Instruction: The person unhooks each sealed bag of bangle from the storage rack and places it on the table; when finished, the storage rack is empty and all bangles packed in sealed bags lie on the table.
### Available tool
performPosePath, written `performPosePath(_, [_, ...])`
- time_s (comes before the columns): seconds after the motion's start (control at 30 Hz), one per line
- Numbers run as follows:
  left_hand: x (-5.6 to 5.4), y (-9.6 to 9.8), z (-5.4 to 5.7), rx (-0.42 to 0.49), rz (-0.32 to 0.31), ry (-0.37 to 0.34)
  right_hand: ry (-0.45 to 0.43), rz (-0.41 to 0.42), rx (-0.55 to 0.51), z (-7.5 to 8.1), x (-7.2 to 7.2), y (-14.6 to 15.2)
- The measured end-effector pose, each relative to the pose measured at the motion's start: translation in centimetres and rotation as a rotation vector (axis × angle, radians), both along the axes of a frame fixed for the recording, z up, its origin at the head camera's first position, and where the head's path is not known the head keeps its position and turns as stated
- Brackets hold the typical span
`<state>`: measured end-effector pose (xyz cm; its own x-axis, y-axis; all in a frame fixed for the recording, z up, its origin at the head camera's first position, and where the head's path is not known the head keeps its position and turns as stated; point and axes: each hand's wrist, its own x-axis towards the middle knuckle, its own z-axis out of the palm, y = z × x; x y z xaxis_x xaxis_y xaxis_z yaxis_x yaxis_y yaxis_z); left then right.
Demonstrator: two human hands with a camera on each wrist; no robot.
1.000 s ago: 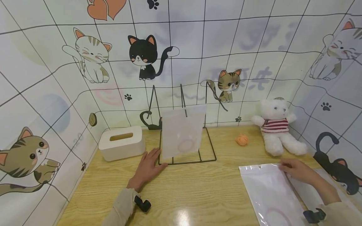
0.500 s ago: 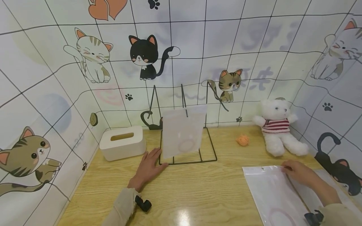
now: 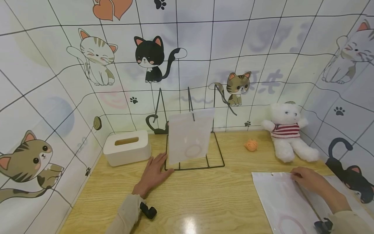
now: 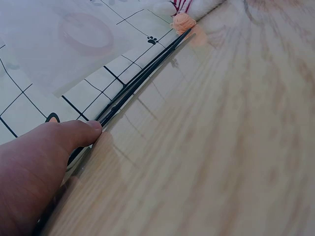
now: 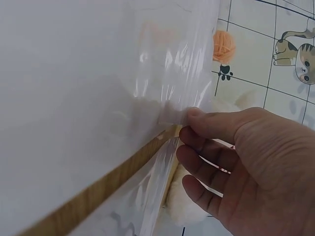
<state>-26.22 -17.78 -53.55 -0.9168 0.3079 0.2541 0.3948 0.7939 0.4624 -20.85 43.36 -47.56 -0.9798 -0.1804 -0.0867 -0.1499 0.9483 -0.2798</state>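
My left hand point(image 3: 153, 174) rests at the front left corner of a black wire rack point(image 3: 201, 168), fingers spread, thumb tip touching the base wire point(image 4: 110, 114) in the left wrist view. From one of the rack's hooks hangs a whitish plastic bag point(image 3: 189, 136) with a pale pink ring mark. At the right of the table, my right hand point(image 3: 311, 182) pinches the top right corner of another flat whitish plastic bag point(image 3: 277, 195) between thumb and fingers. The right wrist view shows the thumb point(image 5: 211, 120) on the glossy top strip of that bag.
A second flat bag point(image 3: 333, 182) lies beneath and right of the right forearm. Behind are a white tissue box point(image 3: 127, 151), an orange yarn ball point(image 3: 251, 145) and a white teddy bear point(image 3: 284, 130) in a striped shirt. Cat-printed walls point(image 3: 187, 32) enclose the table.
The bag in my right hand has shifted slightly right, its top left corner a little lower. The left hand stays at the rack's corner.
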Motion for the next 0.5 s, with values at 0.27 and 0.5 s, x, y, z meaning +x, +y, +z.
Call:
performPosePath(0.27, [-0.04,0.03,-0.14,0.003,-0.003,0.006,0.029,-0.022,0.001,-0.15,0.13,-0.21])
performPosePath(0.5, [-0.28,-0.11,-0.36,-0.014,-0.001,-0.032,0.039,-0.039,-0.007,-0.41,0.08,-0.24])
